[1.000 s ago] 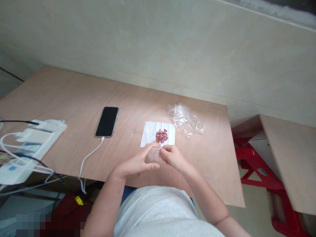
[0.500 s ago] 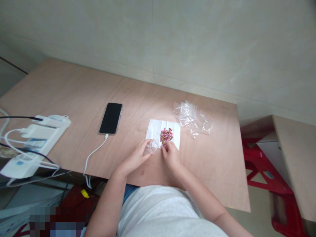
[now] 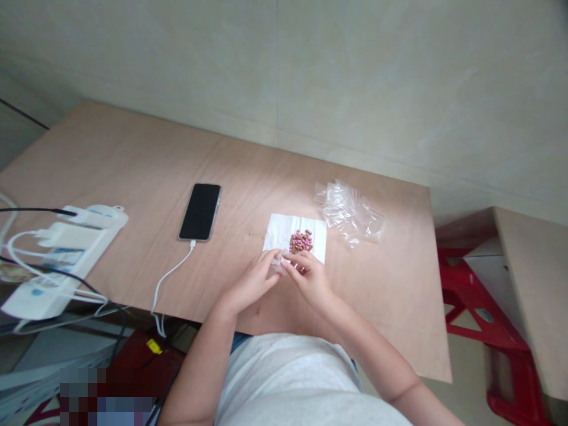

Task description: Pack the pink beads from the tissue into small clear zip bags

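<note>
A small clear zip bag [image 3: 278,262] is pinched in my left hand [image 3: 257,278] just in front of a white paper sheet [image 3: 277,228]. My right hand [image 3: 310,278] meets the bag's edge from the right, its thumb and forefinger closed there. Whether a capsule sits between those fingertips is too small to make out. Beyond the right hand, a pile of pink and brown capsules [image 3: 301,241] lies on the paper. Farther back on the right is a heap of clear zip bags [image 3: 348,210].
A black phone [image 3: 200,212] with a white charging cable [image 3: 171,273] lies left on the wooden table [image 3: 146,165]. At the far left is a white power strip [image 3: 89,251] with tangled cords. Red stools [image 3: 479,307] stand beyond the table's right edge, and a wall [image 3: 284,77] runs behind.
My right hand has moved from the near edge of the capsule pile left to the zip bag. My left hand has shifted slightly right with the bag.
</note>
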`<state>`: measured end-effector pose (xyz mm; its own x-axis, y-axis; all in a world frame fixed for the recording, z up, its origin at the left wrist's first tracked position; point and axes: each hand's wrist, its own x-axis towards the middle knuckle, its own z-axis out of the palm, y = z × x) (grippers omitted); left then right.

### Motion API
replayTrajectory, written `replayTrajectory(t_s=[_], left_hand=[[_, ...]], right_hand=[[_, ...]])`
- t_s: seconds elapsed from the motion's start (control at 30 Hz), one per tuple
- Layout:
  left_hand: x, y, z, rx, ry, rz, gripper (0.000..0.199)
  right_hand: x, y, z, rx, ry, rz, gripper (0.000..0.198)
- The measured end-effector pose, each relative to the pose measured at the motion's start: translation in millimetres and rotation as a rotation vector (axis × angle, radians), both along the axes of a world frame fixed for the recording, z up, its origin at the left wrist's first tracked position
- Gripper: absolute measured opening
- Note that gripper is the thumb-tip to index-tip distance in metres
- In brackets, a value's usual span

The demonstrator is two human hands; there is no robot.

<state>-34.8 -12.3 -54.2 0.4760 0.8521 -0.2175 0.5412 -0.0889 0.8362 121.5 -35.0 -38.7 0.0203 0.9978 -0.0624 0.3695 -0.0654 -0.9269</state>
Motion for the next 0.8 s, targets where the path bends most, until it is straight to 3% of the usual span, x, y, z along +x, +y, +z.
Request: replayTrajectory(t_s=[0.1, 0.2, 0.43, 0.63, 0.8], left_hand=[[-0.3, 2.5, 1.5, -0.012, -0.015, 0.009, 0.044], [-1.8, 4.6, 2.4, -0.020, -0.013, 0.029, 0.043], [-5.6, 8.2, -0.5, -0.027, -0.026, 0.054, 0.045], [-5.0, 12.4, -3.9, -0.021, -0.038, 0.053, 0.044], [-0.8, 14.6, -1.3, -0.025, -0.036, 0.072, 0.044]], right_hand=[[8.7, 19.4, -13.1, 0.013, -0.055, -0.139, 0.020], [17.1, 48.6, -32.9, 0.043, -0.276, -0.248, 0.018], [19.2, 83.9, -56.4, -0.050, -0.563, -0.132, 0.015], [23.7, 87.2, -57.3, -0.063, -0.575, -0.112, 0.014], [26.7, 76.2, -28.5, 0.012, -0.376, -0.185, 0.013]])
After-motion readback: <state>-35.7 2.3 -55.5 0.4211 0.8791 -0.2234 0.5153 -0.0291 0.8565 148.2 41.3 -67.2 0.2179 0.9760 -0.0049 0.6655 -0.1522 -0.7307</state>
